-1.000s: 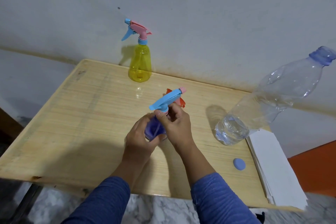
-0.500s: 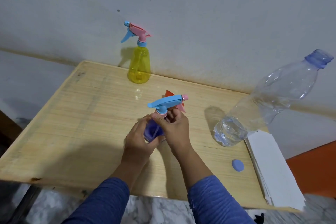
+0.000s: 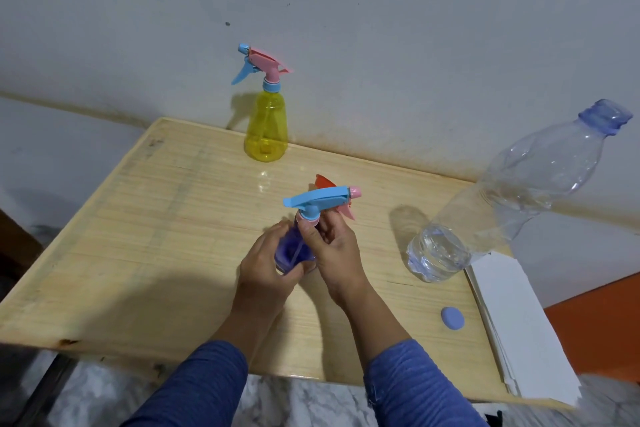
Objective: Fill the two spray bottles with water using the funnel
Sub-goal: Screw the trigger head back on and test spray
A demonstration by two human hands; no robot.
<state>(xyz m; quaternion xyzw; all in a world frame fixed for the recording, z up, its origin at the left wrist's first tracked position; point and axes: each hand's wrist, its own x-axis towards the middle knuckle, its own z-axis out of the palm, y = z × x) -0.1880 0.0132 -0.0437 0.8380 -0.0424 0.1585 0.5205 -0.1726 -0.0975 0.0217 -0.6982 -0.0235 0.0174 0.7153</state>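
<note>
Wooden table (image 3: 145, 225) carries everything: the uncapped water bottle (image 3: 512, 204) at right ready for pouring, the yellow spray bottle (image 3: 265, 128) parked by the wall. Mid-table, left hand (image 3: 265, 269) grips the purple spray bottle (image 3: 292, 248) steady while right hand (image 3: 334, 253) pinches its collar, probably twisting; a red funnel (image 3: 323, 181), half hidden, waits behind.

The person is wearing a long-sleeved top in a blue, faintly purple knit, and fine horizontal ribbing is running across both sleeves. The left sleeve (image 3: 194, 388) and the right sleeve (image 3: 415, 388) are ending partway up the forearms, leaving the wrists bare. The left hand (image 3: 265, 269) and right hand (image 3: 334, 253) are showing no rings or watch, though the fingers are partly hidden.
</note>
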